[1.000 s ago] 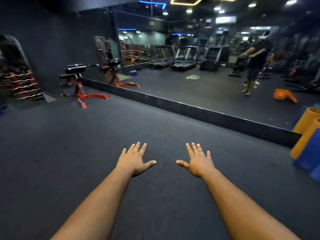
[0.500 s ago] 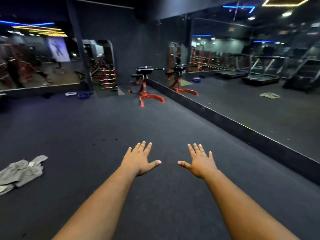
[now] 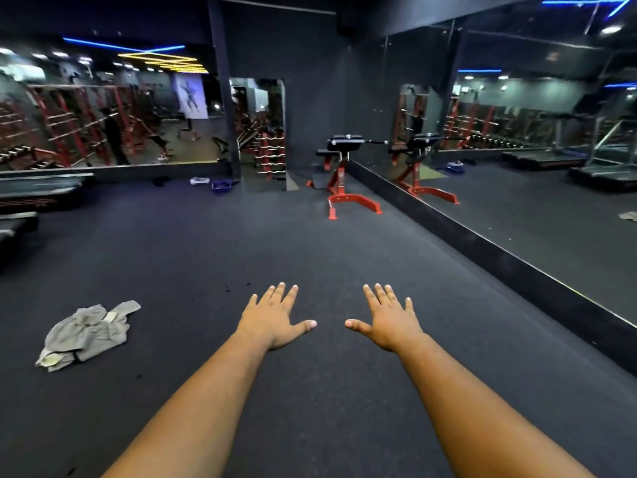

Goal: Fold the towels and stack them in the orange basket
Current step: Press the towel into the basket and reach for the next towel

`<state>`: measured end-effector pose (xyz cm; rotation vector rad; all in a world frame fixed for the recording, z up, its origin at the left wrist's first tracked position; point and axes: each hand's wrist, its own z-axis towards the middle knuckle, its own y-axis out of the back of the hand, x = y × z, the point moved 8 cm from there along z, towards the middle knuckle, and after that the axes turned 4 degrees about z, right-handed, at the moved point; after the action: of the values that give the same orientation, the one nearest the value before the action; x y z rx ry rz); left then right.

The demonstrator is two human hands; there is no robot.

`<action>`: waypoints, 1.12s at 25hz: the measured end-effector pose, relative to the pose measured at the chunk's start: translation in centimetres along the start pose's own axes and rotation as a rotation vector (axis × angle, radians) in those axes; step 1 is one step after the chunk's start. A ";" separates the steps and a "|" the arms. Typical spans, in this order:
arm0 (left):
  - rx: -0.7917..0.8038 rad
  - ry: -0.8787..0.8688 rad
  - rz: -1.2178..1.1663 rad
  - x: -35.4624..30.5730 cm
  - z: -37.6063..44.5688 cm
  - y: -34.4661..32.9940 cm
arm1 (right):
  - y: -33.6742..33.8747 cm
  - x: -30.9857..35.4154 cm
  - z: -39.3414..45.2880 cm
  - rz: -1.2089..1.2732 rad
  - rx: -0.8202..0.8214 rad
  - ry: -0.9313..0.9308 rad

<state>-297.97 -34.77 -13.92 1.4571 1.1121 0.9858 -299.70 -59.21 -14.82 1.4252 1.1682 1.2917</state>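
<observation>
A crumpled heap of grey towels (image 3: pixel 90 334) lies on the dark gym floor at the lower left. My left hand (image 3: pixel 272 317) is stretched out in front of me, palm down, fingers straight and spread, holding nothing; the heap lies well to its left. My right hand (image 3: pixel 387 320) is held the same way beside it, also holding nothing. The heap's reflection (image 3: pixel 629 216) shows in the wall mirror at the right edge. The orange basket is out of view.
A red and black exercise bench (image 3: pixel 341 174) stands ahead by the mirror wall (image 3: pixel 517 215), which runs along the right. Treadmill ends (image 3: pixel 20 201) sit at the far left. A blue tray (image 3: pixel 222 185) and small items lie by the back wall.
The view has swung left: the orange basket and yellow rolls on the right dropped out, and the grey towel heap came in at the lower left. Both hands stay outstretched and spread.
</observation>
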 end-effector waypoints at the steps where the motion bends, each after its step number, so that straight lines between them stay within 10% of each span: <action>1: -0.002 0.023 -0.003 1.8 1.9 0.6 | 0.2 1.3 2.5 -0.002 0.004 0.019; 28: 0.055 0.864 -0.255 45.1 21.9 -4.9 | -10.6 45.7 51.0 -0.198 0.289 0.840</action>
<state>-266.80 4.20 -20.93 0.8758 1.8912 1.4501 -248.78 -12.67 -21.31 0.9064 2.0560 1.6804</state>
